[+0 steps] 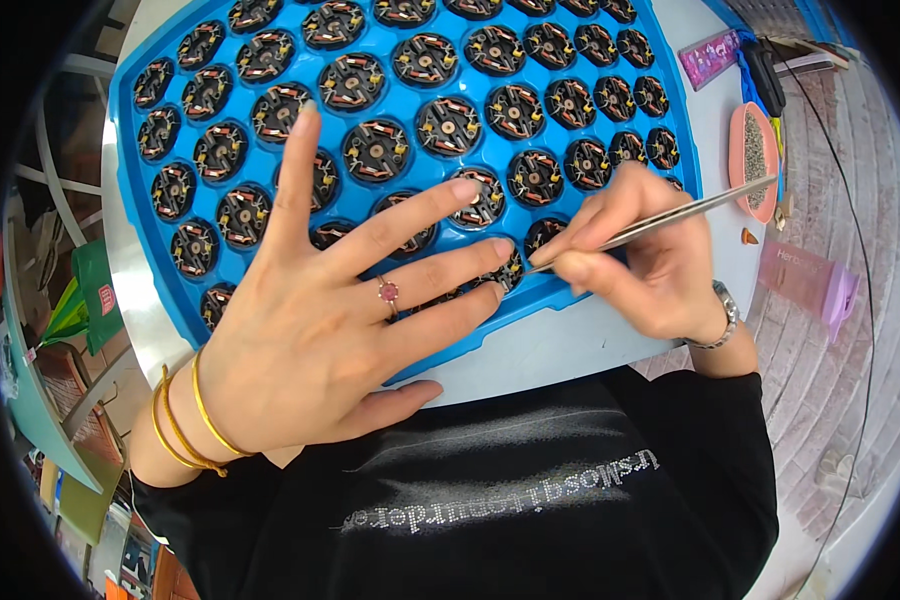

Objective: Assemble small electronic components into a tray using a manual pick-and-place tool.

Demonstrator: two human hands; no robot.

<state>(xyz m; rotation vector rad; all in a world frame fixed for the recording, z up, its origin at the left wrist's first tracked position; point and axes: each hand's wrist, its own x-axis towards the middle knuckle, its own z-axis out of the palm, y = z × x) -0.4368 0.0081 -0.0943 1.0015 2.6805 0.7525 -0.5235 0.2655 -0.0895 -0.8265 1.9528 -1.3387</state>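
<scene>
A blue moulded tray [545,302] on the table carries rows of round black parts [375,150] with copper-coloured pieces, fine wires and small yellow components. My left hand [315,300] lies over its near left portion, palm down and fingers spread. Two of its fingertips rest on or just above a round part [510,272] near the front rim. Pinched between the fingers of my right hand [650,260] is a pair of metal tweezers [695,208]. Their tips reach that same part's right edge; what they touch is too small to make out.
Right of the tray stands a pink dish [736,160] of tiny silvery pieces, with a small brown bit [748,236] nearby. Beyond are a black-handled tool [767,80] and a purple packet [710,58]. A clear pink bottle [800,280] with a purple lid is at right.
</scene>
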